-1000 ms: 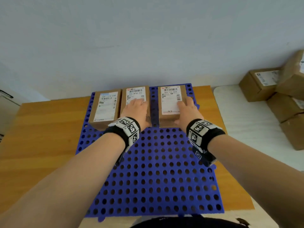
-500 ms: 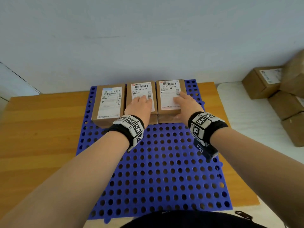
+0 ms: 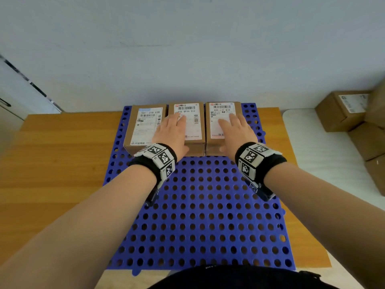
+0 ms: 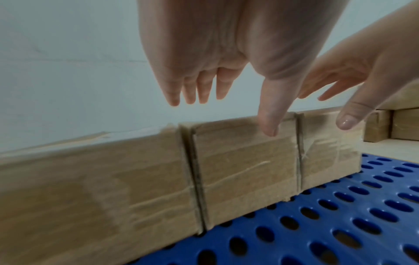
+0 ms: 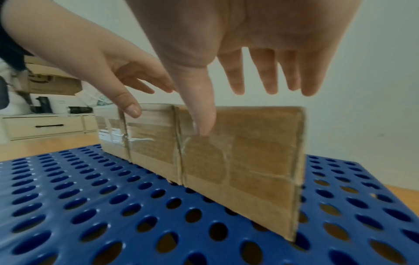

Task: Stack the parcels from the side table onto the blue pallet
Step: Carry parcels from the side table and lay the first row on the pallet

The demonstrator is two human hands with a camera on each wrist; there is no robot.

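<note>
Taped cardboard parcels (image 3: 185, 126), seemingly glossy plastic pallet (image 3: 200, 215), wooden table (image 3: 58, 163).

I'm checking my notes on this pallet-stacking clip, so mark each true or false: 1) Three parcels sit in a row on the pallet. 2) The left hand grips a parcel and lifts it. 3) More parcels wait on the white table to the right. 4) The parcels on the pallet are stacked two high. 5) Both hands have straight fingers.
1) True: three parcels stand side by side at the far edge of the blue pallet.
2) False: the left hand is open above the row.
3) True: brown boxes sit on the side table.
4) False: a single layer.
5) True: the right hand is open too.
</note>
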